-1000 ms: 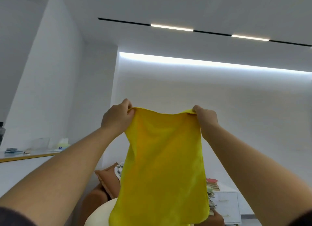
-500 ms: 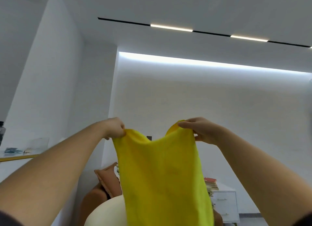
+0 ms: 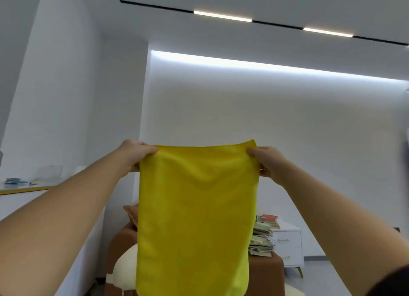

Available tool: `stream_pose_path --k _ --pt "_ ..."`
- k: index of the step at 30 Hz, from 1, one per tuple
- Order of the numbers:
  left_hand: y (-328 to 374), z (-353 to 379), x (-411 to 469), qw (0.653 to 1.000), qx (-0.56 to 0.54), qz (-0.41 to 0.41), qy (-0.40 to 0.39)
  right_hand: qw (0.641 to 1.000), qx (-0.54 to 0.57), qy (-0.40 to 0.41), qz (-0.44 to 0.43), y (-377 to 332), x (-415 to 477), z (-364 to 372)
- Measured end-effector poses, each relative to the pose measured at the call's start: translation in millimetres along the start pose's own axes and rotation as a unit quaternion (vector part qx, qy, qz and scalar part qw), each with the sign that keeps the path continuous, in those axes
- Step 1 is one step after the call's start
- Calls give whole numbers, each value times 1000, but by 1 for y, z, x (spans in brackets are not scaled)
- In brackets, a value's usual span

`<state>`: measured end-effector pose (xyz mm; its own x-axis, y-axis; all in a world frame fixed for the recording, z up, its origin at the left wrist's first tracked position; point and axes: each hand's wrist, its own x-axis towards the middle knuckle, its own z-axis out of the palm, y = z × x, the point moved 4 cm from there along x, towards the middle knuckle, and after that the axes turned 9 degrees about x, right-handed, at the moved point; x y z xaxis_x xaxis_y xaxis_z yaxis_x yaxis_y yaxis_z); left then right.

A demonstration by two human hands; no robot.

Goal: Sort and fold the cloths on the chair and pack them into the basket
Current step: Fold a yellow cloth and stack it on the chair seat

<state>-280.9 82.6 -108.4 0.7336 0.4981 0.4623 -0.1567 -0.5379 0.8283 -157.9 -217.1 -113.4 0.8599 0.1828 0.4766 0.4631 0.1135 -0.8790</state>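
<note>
Yellow cloth (image 3: 194,207) is held up in the middle of the frame by its two top corners. It hangs flat and straight down, and its bottom edge is seen close to the bottom of the frame. The top edge is pulled almost straight between the two hands.

The top left corner is pinched by the left hand (image 3: 137,154). Its thumb and fingers are pressed tight on the edge of the cloth. The top right corner is pinched by the right hand (image 3: 265,163) in the same way, with the fingers curled round the cloth. Both bare arms are stretched out from the bottom corners of the frame.

Most of the brown chair (image 3: 119,240) is hidden behind the cloth. Only parts of it are seen at the lower middle. A round cream cushion (image 3: 126,267) is seen in front of it, just left of the cloth. A messy pile of books (image 3: 263,236) is seen just right of the cloth, beside a white cabinet (image 3: 290,245). A shelf (image 3: 22,188) with small things on it is seen at the left edge. Long lights (image 3: 222,16) are set in the ceiling at the top of the frame.
</note>
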Motion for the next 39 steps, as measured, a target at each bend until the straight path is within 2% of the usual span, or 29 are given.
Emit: stream_pose_path --k 4,9,13,21,27,34,39 --pt "-11 -1 -19 998 -61 -14 22 1000 21 10 -10 8 -14 -4" --pt "-19 0 -36 998 -58 -22 1 998 55 24 -5 17 -30 -7" --pt "-49 14 -35 999 -25 -37 3 999 39 31 3 46 -39 -7" --pt "-166 74 -27 990 67 -125 -24 994 -55 32 89 164 -32 4" --pt "-269 131 -45 967 158 -186 -69 975 -154 7 159 281 -44 5" --pt "-375 185 -76 958 119 -248 -87 954 -170 23 246 394 -70 -3" --pt "-389 202 -100 966 105 -226 -67 956 -139 51 255 438 -87 -5"
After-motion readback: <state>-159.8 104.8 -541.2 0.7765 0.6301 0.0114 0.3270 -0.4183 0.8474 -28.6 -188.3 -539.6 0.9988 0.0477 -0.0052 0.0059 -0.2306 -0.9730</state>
